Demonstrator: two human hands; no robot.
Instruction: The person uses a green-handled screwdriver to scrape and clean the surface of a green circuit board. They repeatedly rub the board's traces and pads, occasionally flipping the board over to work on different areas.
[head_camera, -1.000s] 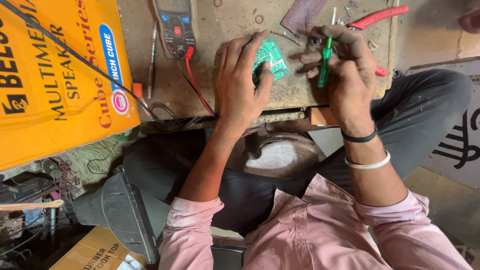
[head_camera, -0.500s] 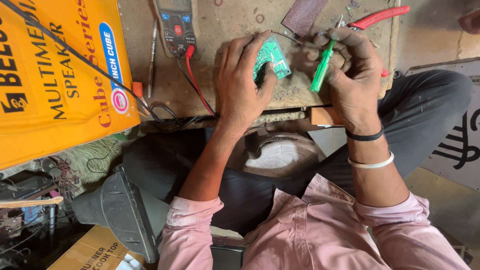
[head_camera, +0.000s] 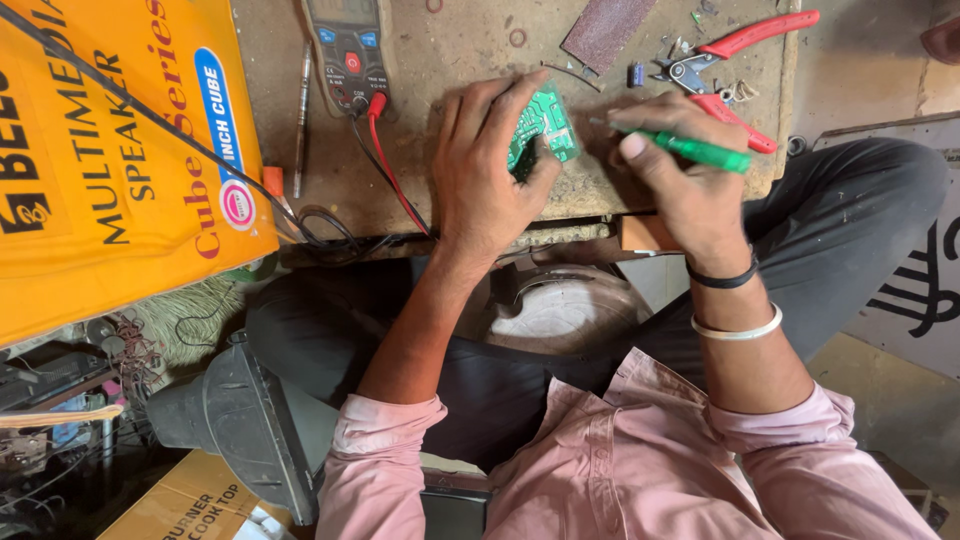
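Where fingers (head_camera: 500, 110) pin the circuit board (head_camera: 545, 125), cluttered bench edge.

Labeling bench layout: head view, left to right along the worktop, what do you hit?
Yellow box → thin metal probe → multimeter → left hand → green circuit board → right hand with green-handled tool → red-handled pliers.

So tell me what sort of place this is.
Likely a small electronics repair bench: a multimeter and red pliers lie on a worn bench, where the hands hold a green circuit board and a green screwdriver.
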